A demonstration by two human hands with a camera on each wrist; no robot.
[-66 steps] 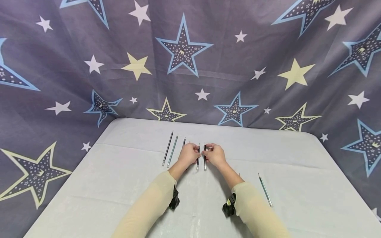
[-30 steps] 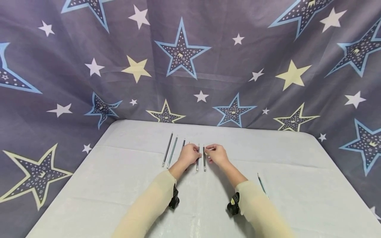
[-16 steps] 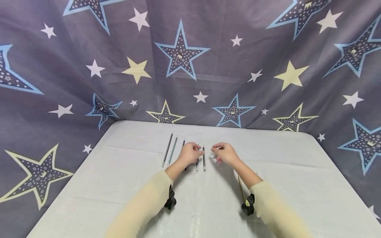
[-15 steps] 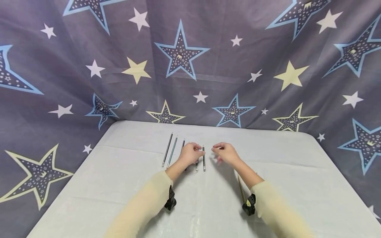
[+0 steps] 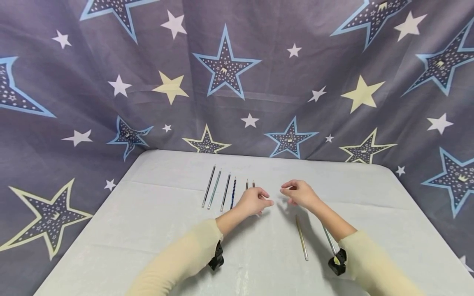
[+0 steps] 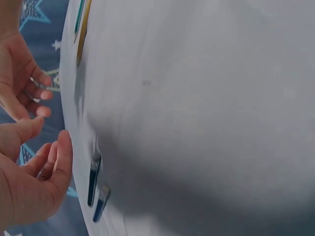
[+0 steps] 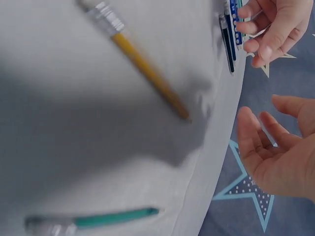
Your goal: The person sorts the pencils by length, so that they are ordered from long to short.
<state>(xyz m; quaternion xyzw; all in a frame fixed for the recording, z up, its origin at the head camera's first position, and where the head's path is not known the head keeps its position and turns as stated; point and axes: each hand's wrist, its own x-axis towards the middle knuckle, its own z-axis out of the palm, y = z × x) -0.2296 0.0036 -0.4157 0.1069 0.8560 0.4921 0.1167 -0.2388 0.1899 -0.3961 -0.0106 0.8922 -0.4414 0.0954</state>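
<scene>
In the head view my left hand (image 5: 253, 201) hovers over the table, fingers loosely bent around nothing. Two dark pencils (image 5: 247, 183) lie partly hidden behind it. To its left, a blue patterned pencil (image 5: 233, 192), a black pencil (image 5: 225, 192), a teal pencil (image 5: 214, 189) and another black pencil (image 5: 209, 186) lie roughly side by side. My right hand (image 5: 300, 194) is also raised and holds nothing, its thumb and fingers apart in the right wrist view. A gold pencil (image 5: 301, 238) lies nearer than that hand, and a green-teal pencil (image 7: 118, 217) lies partly under the right forearm.
A white cloth covers the table (image 5: 111, 230). Behind it hangs a dark grey curtain (image 5: 277, 90) printed with stars. Each wrist carries a small black camera, such as the right one (image 5: 337, 263).
My right hand has let go of a dark pencil and moved right. My left hand has left its pencil and shifted right and nearer, uncovering the blue patterned pencil. The gold pencil now shows whole.
</scene>
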